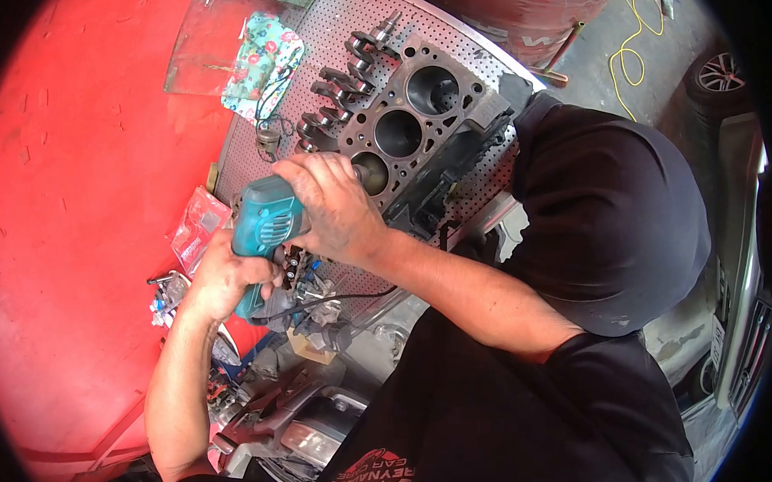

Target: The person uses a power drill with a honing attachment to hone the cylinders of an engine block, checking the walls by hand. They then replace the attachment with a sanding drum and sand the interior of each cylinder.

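My left hand (224,282) is wrapped round the handle of a teal power drill (269,216). My right hand (337,204) clasps the drill's front end from above. The drill points at the nearest bore of a metal engine block (398,133), and my right hand partly hides its front end and that bore. Three large round bores show along the block's top face. Just beyond it lies a crankshaft (336,92), alongside the block. A small piston-like metal part (267,141) rests to the left of the crankshaft.
Block and crankshaft lie on a perforated metal panel (317,37). A flowered cloth (266,61) and a red packet (200,219) are on the left. Black fabric covers a large rounded form (613,214) close on the right. A yellow cord (626,58) trails over the floor near a wheel (717,73).
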Demonstrator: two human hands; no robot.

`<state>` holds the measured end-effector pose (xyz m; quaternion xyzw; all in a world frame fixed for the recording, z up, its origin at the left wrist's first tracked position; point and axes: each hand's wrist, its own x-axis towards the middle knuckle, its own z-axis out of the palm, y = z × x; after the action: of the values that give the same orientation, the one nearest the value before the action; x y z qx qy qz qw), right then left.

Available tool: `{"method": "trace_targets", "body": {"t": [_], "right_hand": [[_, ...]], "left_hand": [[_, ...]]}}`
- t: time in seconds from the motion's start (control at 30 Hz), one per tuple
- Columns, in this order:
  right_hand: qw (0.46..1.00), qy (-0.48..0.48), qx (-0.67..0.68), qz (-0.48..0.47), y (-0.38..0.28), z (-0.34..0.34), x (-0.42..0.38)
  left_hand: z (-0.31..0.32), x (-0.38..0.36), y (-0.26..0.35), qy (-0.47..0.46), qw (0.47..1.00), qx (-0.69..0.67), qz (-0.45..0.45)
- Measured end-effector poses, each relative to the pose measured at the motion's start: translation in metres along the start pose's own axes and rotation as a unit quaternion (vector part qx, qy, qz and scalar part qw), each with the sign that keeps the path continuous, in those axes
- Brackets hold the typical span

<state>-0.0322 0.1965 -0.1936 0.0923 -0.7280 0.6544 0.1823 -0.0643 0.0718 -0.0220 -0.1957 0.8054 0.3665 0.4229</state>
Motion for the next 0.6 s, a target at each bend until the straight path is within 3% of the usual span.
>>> {"method": "trace_targets", "body": {"t": [0.3,0.6], "right_hand": [[1.0,-0.011,0.01,-0.023,-0.024,-0.002,0.009],[1.0,-0.005,0.003,0.001,-0.007,-0.001,0.001]], "left_hand": [[-0.006,-0.029,0.009,0.031,0.999,-0.004,-0.007],[-0.002,-0.007,0.001,0.009,1.0,0.015,-0.01]]}}
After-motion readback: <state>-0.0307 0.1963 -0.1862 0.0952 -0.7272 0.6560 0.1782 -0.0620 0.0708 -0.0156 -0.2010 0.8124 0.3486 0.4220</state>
